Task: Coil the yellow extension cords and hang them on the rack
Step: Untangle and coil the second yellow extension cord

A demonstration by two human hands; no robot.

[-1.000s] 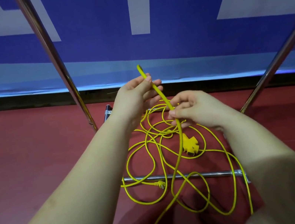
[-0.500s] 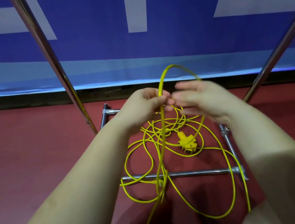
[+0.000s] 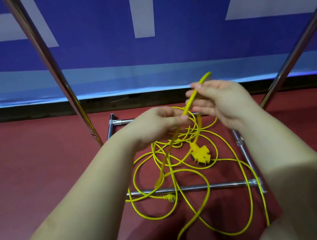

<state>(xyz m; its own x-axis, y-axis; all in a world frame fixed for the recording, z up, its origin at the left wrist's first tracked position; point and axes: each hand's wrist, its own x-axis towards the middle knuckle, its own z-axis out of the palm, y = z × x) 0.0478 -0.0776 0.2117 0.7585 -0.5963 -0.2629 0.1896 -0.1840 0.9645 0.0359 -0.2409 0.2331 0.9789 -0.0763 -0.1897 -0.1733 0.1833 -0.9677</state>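
The left hand (image 3: 160, 124) is in front of the rack's left upright pole (image 3: 55, 74), and its fingers pinch the yellow extension cord (image 3: 190, 100) above the loose pile. From this pinch the cord goes up and to the right into the right hand (image 3: 221, 101), whose fingers curl round it; a short bend of cord stands out above this hand. The rest of the cord lies in tangled loops on the red floor (image 3: 26, 173), inside and over the rack's chrome base frame (image 3: 206, 186). The yellow multi-socket head (image 3: 200, 153) hangs just above the pile, to the right of the left hand.

The cord seems light, thin and flexible, but with some springiness, so the loops probably open again if the hold is loose. The smooth jacket may slide between the fingers. The socket head is the heaviest part, and I think it will swing. It is better to take the cord near this head and gather equal loops into one hand.
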